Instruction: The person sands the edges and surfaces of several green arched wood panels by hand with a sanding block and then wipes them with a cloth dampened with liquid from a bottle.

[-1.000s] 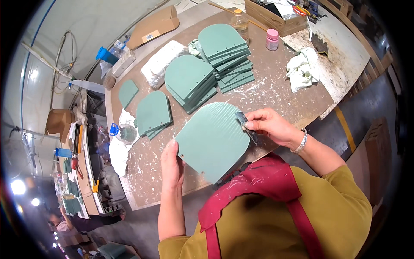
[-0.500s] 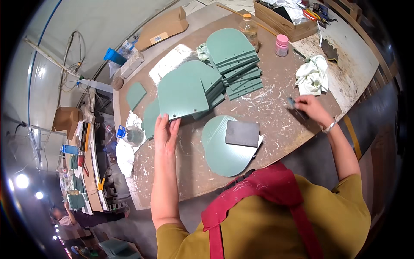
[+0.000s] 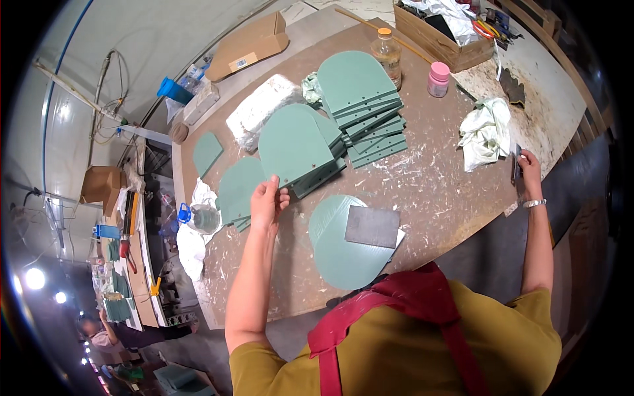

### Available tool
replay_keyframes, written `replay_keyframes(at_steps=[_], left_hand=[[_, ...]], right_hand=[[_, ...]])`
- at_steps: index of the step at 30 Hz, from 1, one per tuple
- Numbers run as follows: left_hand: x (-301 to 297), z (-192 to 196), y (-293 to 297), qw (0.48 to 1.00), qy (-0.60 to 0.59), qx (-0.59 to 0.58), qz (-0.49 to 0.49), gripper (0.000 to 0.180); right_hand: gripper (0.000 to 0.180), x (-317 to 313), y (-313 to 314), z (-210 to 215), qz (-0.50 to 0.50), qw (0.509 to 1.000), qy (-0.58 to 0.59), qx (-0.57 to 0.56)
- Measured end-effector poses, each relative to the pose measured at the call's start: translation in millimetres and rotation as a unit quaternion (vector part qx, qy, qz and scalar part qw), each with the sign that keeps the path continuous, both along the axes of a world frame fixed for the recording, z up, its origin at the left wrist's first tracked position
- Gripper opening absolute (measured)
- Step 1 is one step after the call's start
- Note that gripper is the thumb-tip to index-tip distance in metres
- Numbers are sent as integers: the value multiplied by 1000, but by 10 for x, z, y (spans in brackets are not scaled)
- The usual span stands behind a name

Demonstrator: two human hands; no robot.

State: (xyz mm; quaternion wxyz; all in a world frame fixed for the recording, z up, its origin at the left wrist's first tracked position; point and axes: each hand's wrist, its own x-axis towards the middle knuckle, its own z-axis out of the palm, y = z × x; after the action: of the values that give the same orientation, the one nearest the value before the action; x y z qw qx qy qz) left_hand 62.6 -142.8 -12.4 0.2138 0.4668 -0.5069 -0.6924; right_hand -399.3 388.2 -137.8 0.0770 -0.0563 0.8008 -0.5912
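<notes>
Your left hand [image 3: 267,201] grips the near corner of a green arch-topped flat panel [image 3: 294,146].

The panel lies away from your fingers, its long axis running up and left over the stack of matching green panels [image 3: 317,173], its rounded end farthest from you. Your right hand [image 3: 528,168], well to the right of that stack at the table edge [image 3: 462,231], is closed on a small dark tool [image 3: 514,166].

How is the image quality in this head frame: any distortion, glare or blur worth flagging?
Head view: heavy fisheye, table edge bowed, black corners; bright lamp flares at lower left; left hand on the green panel is sharp, right hand near the rim is stretched and softer.
</notes>
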Motion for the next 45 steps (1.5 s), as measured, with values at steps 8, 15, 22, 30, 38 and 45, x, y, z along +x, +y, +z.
replay_keyframes(at_steps=[8, 15, 22, 30, 38, 45], left_hand=[[-333, 378, -43, 731, -180, -639, -159, 55], [-1170, 359, -8, 654, -237, -665, -273, 58], [-1212, 196, -84, 664, -225, -667, -252, 56], [-1002, 172, -209, 729, -95, -569, -368, 69], [-923, 291, 198, 593, -238, -690, -340, 81], [-457, 629, -32, 799, 8, -600, -40, 42]], right_hand=[[20, -127, -168, 152, -95, 995, 11, -36], [13, 1241, -1387, 729, 164, 986, -16, -29], [12, 1509, -1772, 595, 239, 967, -92, 6], [14, 1642, -2077, 657, 321, 943, -22, 88], [16, 1784, -2285, 756, 324, 922, 167, 129], [8, 1977, -2504, 1016, 354, 913, 198, 38]])
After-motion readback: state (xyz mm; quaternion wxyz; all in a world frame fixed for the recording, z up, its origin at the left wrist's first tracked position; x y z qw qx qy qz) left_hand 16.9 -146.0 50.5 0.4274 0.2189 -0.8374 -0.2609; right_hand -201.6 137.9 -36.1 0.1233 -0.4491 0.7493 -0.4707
